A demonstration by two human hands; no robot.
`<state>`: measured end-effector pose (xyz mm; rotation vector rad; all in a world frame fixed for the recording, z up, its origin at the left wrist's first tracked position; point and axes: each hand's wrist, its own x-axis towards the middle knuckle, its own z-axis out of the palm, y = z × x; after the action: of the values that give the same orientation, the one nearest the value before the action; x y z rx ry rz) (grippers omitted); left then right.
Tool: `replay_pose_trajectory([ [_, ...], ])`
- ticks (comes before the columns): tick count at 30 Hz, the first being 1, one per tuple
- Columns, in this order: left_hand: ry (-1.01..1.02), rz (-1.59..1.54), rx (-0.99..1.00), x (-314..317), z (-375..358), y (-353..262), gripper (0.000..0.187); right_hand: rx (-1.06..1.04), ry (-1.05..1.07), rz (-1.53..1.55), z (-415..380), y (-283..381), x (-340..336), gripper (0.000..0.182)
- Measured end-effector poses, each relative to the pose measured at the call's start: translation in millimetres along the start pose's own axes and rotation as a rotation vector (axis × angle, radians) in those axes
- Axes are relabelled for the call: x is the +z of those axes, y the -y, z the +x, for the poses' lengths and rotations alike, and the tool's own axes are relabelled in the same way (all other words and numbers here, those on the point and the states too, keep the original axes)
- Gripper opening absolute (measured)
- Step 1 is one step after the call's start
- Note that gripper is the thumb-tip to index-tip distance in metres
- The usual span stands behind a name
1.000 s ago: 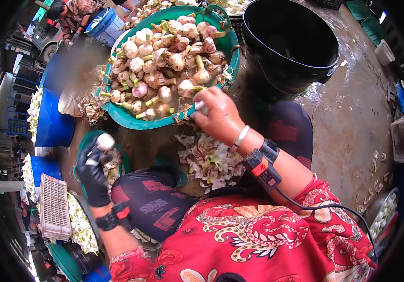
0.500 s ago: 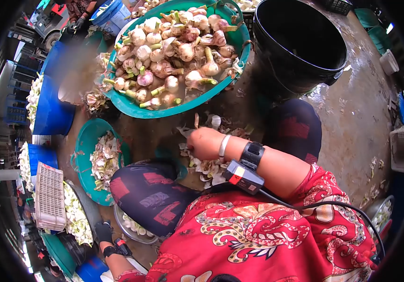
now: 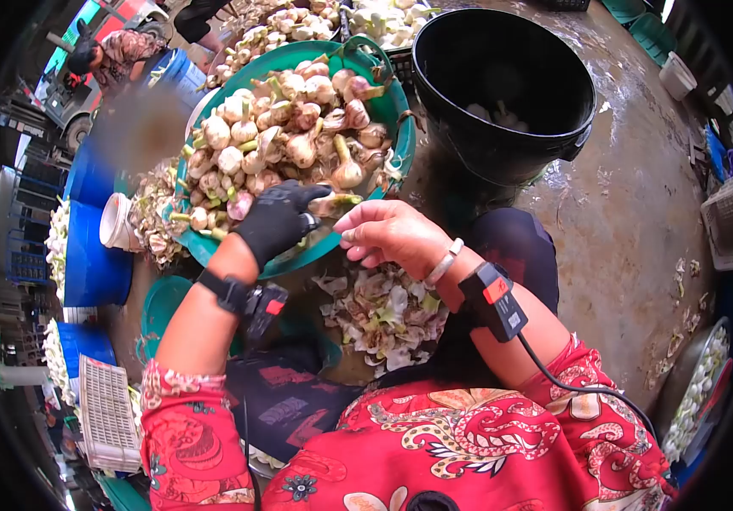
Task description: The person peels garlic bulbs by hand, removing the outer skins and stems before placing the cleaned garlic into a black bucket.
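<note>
Head camera: both bare forearms come up from the bottom of the frame and meet at the near rim of a teal basin (image 3: 402, 128) in the upper centre, heaped with garlic bulbs (image 3: 302, 151). One garlic bulb with a trimmed green stem (image 3: 332, 203) lies at the basin's lower right, between the two hands. Its long axis runs roughly left to right across the frame, the body toward the black-gloved left hand (image 3: 281, 220) and the stem toward the right hand (image 3: 392, 238). The left hand is nearer: its index finger and thumb stand apart at the body's left end, but I cannot tell whether they grip it. The right hand's fingers are bent and bunched narrow, just below the stem; whether they hold anything I cannot tell.

Below the hands, a pile of garlic skins (image 3: 388, 315) lies on the wet floor (image 3: 630, 213). At the upper right of the basin stands a black bucket (image 3: 481, 153) with some pale, dim shapes inside. A co-worker (image 3: 128, 55) sits at upper left.
</note>
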<state>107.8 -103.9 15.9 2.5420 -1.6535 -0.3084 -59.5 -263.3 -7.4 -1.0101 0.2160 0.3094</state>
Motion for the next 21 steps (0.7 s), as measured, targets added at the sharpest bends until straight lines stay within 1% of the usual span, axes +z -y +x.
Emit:
replay_pose_trajectory([
  [1,0.096,-0.046,0.001,5,23,-3,0.050,-0.071,-0.149,-0.063,0,3,-2,0.014],
  [2,0.126,0.001,0.042,24,40,4,0.049,-0.143,-0.300,-0.128,1,8,-5,0.014],
  [3,0.153,0.045,0.084,40,56,11,0.048,-0.156,-0.309,-0.124,2,13,-10,0.014],
  [5,0.333,0.305,-0.024,50,76,0,0.045,-0.191,-0.419,-0.011,1,17,-17,0.014],
  [6,0.343,0.380,-0.039,57,78,4,0.040,-0.206,-0.438,-0.009,1,19,-18,0.014],
  [7,0.318,0.310,-0.107,51,74,0,0.033,-0.208,-0.444,-0.001,3,19,-20,0.014],
  [9,0.056,0.010,-0.017,61,57,41,0.025,-0.307,-0.480,-0.171,6,14,-20,0.014],
  [10,-0.060,-0.244,-0.060,49,43,42,0.024,-0.272,-0.449,-0.189,6,15,-21,0.020],
  [11,-0.183,-0.493,-0.104,29,27,35,0.024,-0.270,-0.441,-0.184,8,12,-18,0.020],
  [12,-0.125,-0.984,-0.441,14,9,24,0.024,-0.309,-0.383,-0.229,10,8,-13,0.029],
  [13,-0.206,-1.084,-0.475,-1,-8,8,0.022,-0.347,-0.321,-0.275,12,5,-7,0.040],
  [14,-0.271,-1.324,-0.416,0,-23,-5,0.023,-0.361,-0.237,-0.282,11,3,2,0.063],
  [15,-0.341,-1.564,-0.345,3,-38,-14,0.024,-0.407,-0.191,-0.253,11,1,13,0.072],
  [16,-0.318,-1.536,-0.318,8,-54,-16,0.026,-0.405,-0.114,-0.140,15,-5,20,0.072],
  [17,-0.383,-1.562,-0.359,6,-59,-39,0.027,-0.402,-0.042,-0.029,18,-11,24,0.072],
  [19,-0.451,-1.480,-0.352,13,-72,-51,0.028,-0.397,-0.041,-0.025,18,-17,29,0.073],
  [21,-0.489,-1.472,-0.368,14,-78,-59,0.028,-0.398,-0.043,-0.024,21,-25,33,0.073],
])
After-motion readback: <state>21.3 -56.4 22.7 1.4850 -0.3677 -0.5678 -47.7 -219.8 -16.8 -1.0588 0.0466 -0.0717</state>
